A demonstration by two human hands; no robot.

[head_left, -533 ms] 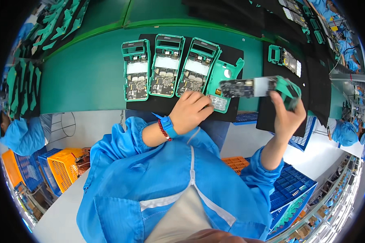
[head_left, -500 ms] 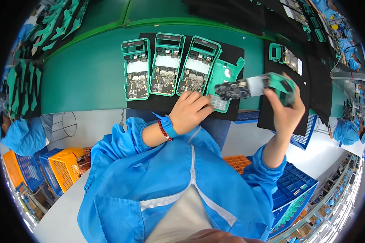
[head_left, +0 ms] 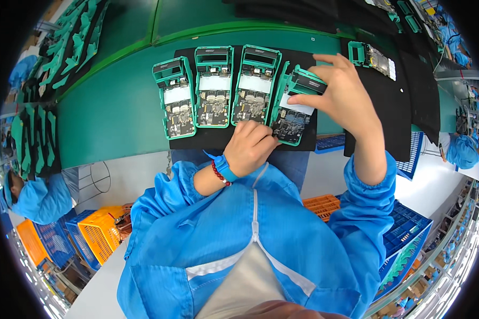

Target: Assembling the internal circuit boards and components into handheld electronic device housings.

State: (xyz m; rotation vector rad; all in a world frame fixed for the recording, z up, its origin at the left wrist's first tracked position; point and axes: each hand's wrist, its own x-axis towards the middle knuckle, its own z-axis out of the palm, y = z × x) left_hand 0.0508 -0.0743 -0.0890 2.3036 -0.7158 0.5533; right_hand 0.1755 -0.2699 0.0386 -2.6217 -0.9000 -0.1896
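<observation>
Three green plastic device casings, each with a circuit board inside, stand side by side: the left casing (head_left: 176, 98), the middle casing (head_left: 214, 86) and the third casing (head_left: 255, 85). A fourth green casing (head_left: 275, 110) lies tilted at the row's right end. Over it my right hand (head_left: 340, 93) grips the upper frame of a circuit board assembly (head_left: 291, 122), thumb on its white panel side. The board's lower end sits within the casing; whether it is seated cannot be told. My left hand (head_left: 251, 148) has its fingers curled against the fourth casing's lower left corner.
A black mat (head_left: 189, 143) lies under the casings on the green table (head_left: 106, 125). Another board assembly (head_left: 375, 59) rests on a dark mat at the right. Green frames (head_left: 37, 135) stand at the far left. Blue crates (head_left: 407, 228) and yellow crates (head_left: 100, 231) sit below.
My right hand has brought the board assembly left and down from beside the fourth casing to over it. My left hand stays at the casing's lower corner.
</observation>
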